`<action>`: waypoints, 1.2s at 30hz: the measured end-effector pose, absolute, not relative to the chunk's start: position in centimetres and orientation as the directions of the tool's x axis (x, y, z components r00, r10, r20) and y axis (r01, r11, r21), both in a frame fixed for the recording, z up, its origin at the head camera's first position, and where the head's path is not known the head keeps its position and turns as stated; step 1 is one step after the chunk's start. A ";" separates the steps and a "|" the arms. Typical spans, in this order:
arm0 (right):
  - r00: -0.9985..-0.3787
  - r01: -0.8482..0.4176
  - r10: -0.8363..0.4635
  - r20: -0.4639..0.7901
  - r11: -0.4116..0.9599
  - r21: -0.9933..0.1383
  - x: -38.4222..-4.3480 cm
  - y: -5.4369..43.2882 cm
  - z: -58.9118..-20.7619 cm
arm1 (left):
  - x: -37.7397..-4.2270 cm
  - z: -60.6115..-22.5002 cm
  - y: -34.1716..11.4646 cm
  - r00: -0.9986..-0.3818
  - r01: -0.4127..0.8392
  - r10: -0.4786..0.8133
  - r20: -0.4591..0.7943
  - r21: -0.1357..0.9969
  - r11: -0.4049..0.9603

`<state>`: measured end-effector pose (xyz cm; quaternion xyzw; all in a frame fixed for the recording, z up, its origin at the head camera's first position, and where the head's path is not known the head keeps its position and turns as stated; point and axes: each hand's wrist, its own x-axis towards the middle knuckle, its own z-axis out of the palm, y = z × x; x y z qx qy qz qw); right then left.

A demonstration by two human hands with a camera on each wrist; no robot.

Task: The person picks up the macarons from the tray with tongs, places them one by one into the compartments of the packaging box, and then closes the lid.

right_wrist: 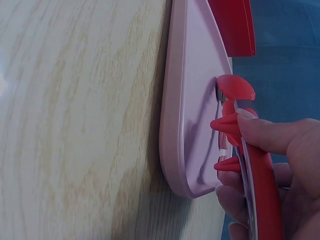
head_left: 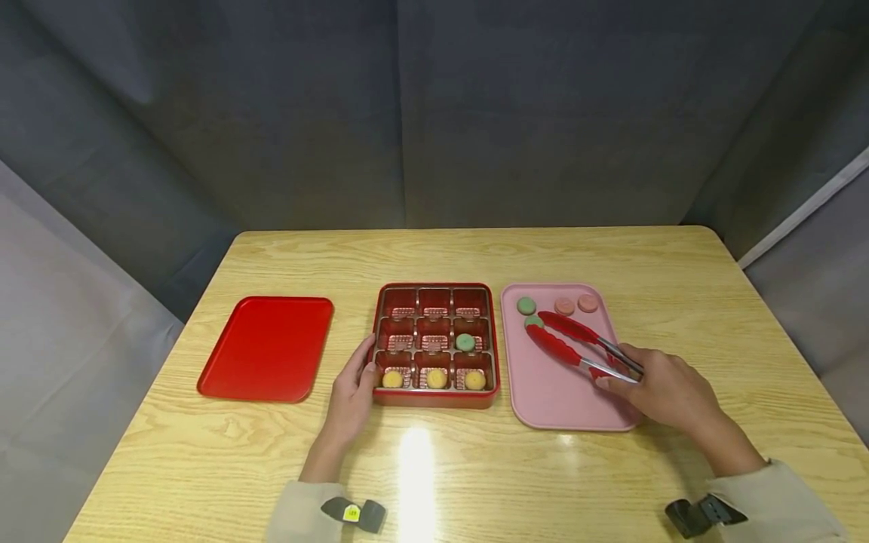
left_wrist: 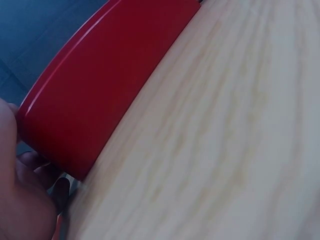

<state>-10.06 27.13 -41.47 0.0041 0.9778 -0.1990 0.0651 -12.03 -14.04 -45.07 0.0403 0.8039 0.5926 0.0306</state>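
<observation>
My right hand (head_left: 679,392) grips a pair of tongs (head_left: 557,347) with red heads and metal arms, seen from the side in the right wrist view. The tong tips are spread on either side of a green macaron (head_left: 533,321) on the pink tray (head_left: 550,400). Another green macaron (head_left: 526,305) lies just behind it. At the left side of a red box (head_left: 434,402), my left hand (head_left: 349,396) holds the wall near its front corner, thumb at the rim. The box's divided insert has three yellow macarons (head_left: 437,378) in the front row and one green macaron (head_left: 465,342) in the middle row's right compartment.
Two pink macarons (head_left: 564,305) sit at the tray's back right. A flat red lid (head_left: 271,347) lies on the wooden table (head_left: 224,445) left of the box. Dark curtains (head_left: 475,113) hang behind the table.
</observation>
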 end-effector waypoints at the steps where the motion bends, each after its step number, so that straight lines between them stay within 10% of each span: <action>1: -0.991 0.037 -0.017 -0.133 0.920 -0.391 -10.1 27.1 -41.5 | -12.0 -45.1 -14.0 -0.995 0.028 0.101 -0.002 0.955 0.295; 36: -0.996 -0.007 -0.041 -0.076 0.914 -0.406 -10.1 26.5 -40.4 | -13.1 -48.6 -14.7 -0.996 0.069 0.079 0.048 0.954 0.291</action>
